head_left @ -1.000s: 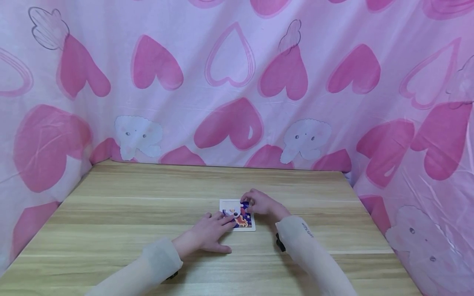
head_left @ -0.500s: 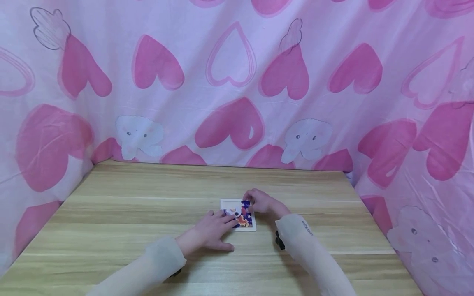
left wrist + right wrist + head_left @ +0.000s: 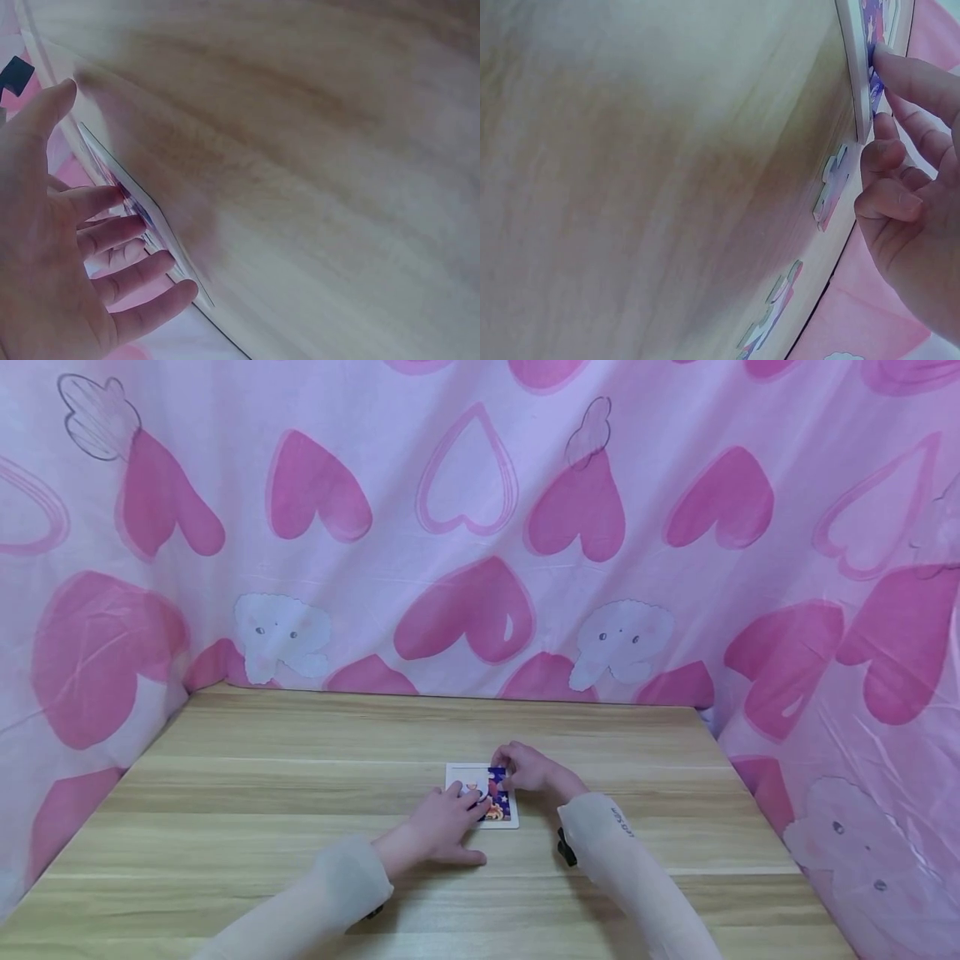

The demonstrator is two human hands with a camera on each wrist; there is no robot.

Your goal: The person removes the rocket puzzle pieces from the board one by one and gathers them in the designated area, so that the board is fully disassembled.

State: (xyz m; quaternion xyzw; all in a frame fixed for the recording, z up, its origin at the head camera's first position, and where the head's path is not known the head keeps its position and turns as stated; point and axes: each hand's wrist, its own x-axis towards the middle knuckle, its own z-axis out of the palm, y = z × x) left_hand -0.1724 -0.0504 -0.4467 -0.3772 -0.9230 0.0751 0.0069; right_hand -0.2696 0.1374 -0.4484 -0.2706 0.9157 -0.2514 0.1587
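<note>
Wooden bench [image 3: 262,793] is carrying a small puzzle [image 3: 501,810] at its middle. Left hand [image 3: 442,827] is lying on the puzzle's near left part, fingers straight. Right hand [image 3: 525,768], fingers curled, is pressing the far right edge; loose pieces [image 3: 831,187] are lying just beside it.

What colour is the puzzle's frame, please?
White, seen best in the head view: the puzzle frame.

Pale wood-grain tabletop [image 3: 300,777], smooth, satin sheen. Small white-bordered printed cardboard puzzle board [image 3: 483,795], slightly glossy. Loose flat cardboard puzzle pieces [image 3: 831,187], matt. Pink heart-patterned cloth backdrop [image 3: 480,527], thin, creased, matt.
</note>
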